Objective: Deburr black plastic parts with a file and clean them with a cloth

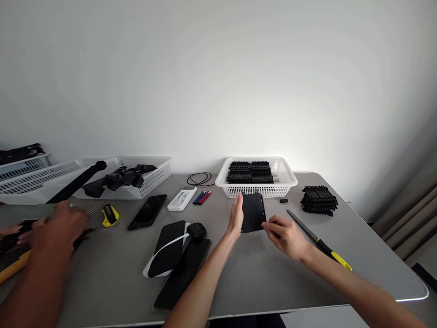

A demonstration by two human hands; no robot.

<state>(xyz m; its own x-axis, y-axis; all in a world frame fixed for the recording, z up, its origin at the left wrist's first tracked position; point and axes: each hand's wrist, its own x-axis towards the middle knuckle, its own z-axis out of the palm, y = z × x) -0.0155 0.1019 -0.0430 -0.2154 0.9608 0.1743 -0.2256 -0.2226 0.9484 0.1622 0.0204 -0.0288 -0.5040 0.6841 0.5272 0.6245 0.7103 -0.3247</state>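
Note:
My left hand (236, 216) grips the left edge of a flat black plastic plate (253, 212), thumb at its upper corner. The plate is tilted up above the table and has small notches along its right edge. At its lower right corner, my right hand (286, 234) has its fingers pinched together and touching the edge; whether something small lies between them is hidden. Behind the plate stands a white basket (287, 182) with black notched plates (251, 172) stacked inside. A stack of similar black plates (319, 199) lies to the right, beyond a file with a black and yellow handle (327, 251).
A small black piece (283, 200) lies before the basket. Leftward are two lighters (204, 197), a white box (182, 198), phones (147, 212), a yellow cutter (110, 215) and baskets (160, 175) of black parts. A co-worker's hands (56, 232) move at the far left.

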